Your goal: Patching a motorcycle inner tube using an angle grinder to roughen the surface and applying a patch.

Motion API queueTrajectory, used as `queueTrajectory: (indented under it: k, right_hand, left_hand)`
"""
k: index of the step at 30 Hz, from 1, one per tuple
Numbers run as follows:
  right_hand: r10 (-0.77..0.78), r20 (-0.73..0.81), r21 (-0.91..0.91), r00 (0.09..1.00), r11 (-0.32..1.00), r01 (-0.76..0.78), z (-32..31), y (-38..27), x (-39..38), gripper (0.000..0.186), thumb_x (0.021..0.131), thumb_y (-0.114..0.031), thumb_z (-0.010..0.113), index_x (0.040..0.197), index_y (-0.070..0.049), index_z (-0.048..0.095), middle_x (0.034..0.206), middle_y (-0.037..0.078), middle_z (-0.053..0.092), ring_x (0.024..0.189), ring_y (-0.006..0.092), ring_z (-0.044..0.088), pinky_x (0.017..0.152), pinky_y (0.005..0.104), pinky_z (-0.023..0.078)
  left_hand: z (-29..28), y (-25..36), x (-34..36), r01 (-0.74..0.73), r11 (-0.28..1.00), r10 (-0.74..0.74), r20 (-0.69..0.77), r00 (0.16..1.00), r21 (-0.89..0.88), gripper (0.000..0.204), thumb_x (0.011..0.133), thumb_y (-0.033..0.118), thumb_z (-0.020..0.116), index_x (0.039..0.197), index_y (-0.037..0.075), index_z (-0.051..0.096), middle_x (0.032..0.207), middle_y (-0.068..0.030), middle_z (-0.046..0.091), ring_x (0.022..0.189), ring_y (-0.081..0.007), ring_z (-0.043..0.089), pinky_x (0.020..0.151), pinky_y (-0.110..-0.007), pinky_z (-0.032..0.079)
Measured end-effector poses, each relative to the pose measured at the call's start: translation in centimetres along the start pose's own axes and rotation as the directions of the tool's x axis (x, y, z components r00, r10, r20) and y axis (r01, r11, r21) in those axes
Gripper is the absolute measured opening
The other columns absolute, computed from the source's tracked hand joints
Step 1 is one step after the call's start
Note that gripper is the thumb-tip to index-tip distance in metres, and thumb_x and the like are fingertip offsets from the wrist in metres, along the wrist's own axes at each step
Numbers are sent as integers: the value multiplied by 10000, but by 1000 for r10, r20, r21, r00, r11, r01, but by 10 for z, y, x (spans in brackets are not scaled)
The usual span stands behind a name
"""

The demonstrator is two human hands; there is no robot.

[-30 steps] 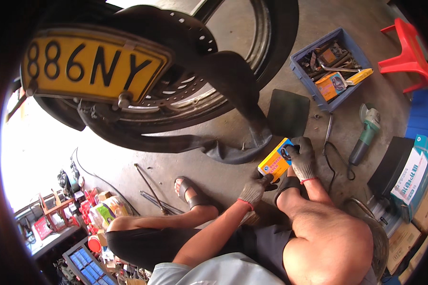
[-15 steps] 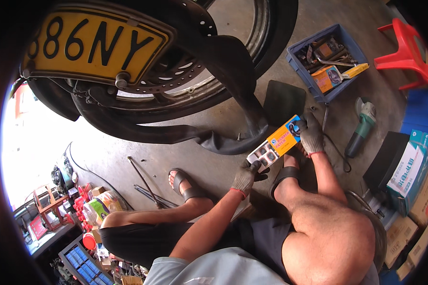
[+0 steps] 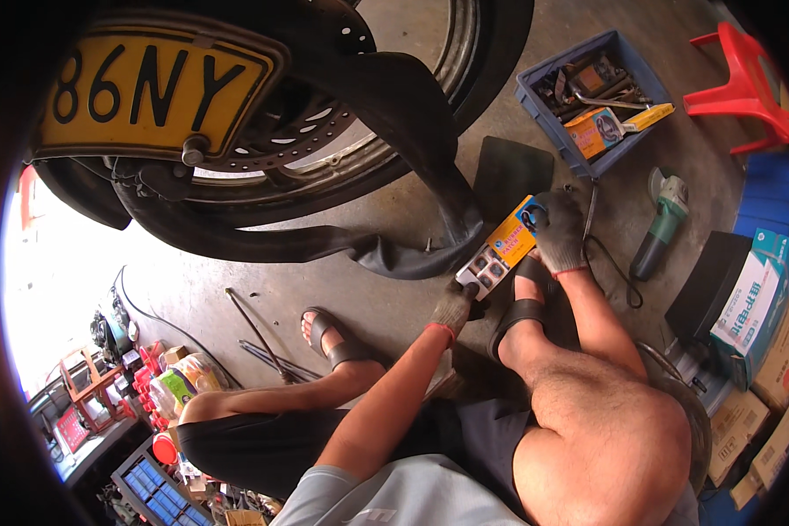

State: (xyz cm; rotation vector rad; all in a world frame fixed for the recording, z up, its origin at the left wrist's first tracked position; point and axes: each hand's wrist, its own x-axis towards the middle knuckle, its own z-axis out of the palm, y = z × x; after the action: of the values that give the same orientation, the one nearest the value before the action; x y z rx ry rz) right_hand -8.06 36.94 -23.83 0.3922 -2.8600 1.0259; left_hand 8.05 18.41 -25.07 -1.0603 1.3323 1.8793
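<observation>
Both hands wear grey knit gloves with dark palms. My left hand [image 3: 458,302] grips the lower end of a white tray [image 3: 484,272] of small dark patches, which sticks out of an orange and blue cardboard sleeve [image 3: 513,234]. My right hand [image 3: 559,230] holds that sleeve at its upper end. Just beyond, a limp black inner tube [image 3: 412,256] droops from the motorbike wheel [image 3: 486,70] onto the floor, with a metal valve stem standing up. The yellow number plate [image 3: 149,88] is above it at upper left, and a dark flat mat [image 3: 508,167] lies behind my hands.
A blue crate [image 3: 543,114] of tools and boxes, a green angle grinder [image 3: 659,223] and a red plastic stool [image 3: 736,79] are at right, above stacked cartons [image 3: 732,434]. Long metal levers [image 3: 259,333] lie by my left foot; cluttered goods [image 3: 180,386] fill the lower left.
The white tray has slid partly out of the closed sleeve, exposing the patches. Both hands have moved slightly upward in view, and the whole scene has shifted a little up and left.
</observation>
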Motion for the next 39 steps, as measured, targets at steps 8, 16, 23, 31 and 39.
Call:
queueTrajectory:
  k: [8, 16, 23, 31, 39]
  right_hand:
    - [-219, 622, -126, 752, 920, 372, -11, -53, -34, 176, 765, -88, 620, 928, -133, 671, 925, 82, 627, 870, 294, 634, 758, 417, 498]
    - [-187, 668, -179, 720, 899, 400, -15, -58, -34, 182, 726, -83, 647, 906, -104, 666, 937, 123, 613, 860, 305, 641, 731, 410, 505]
    - [-218, 618, -170, 756, 901, 399, -11, -52, -44, 101, 703, -85, 663, 803, -81, 654, 911, 124, 613, 857, 314, 632, 706, 443, 486]
    - [-213, 538, -14, 816, 965, 262, -14, -31, -58, 106, 697, -92, 675, 799, -96, 647, 910, 85, 616, 851, 301, 610, 721, 415, 471]
    - [-102, 590, 293, 801, 951, -94, -33, -25, -56, 126, 663, -28, 621, 777, -79, 604, 812, 47, 621, 791, 215, 580, 726, 344, 453]
  left_hand:
    - [14, 25, 8, 204, 978, -207, -91, 974, -40, 499, 902, 485, 565, 1203, 89, 599, 995, -131, 666, 725, -261, 690, 612, -372, 572]
    - [19, 32, 9, 260, 965, -261, -84, 962, -23, 477, 888, 495, 554, 1147, 102, 636, 900, -117, 675, 674, -260, 675, 598, -389, 566]
    - [11, 29, 9, 230, 973, -230, -4, 973, -22, 375, 930, 357, 476, 1118, 66, 618, 894, -138, 680, 716, -253, 677, 642, -380, 567]
    - [3, 8, -1, 66, 995, -68, -16, 998, -79, 336, 936, 251, 491, 1199, 50, 553, 949, -122, 679, 744, -225, 674, 645, -336, 563]
    - [-4, -1, -17, -28, 974, 79, -221, 972, 225, 275, 938, 227, 556, 1146, 46, 552, 908, -63, 634, 707, -144, 598, 611, -290, 502]
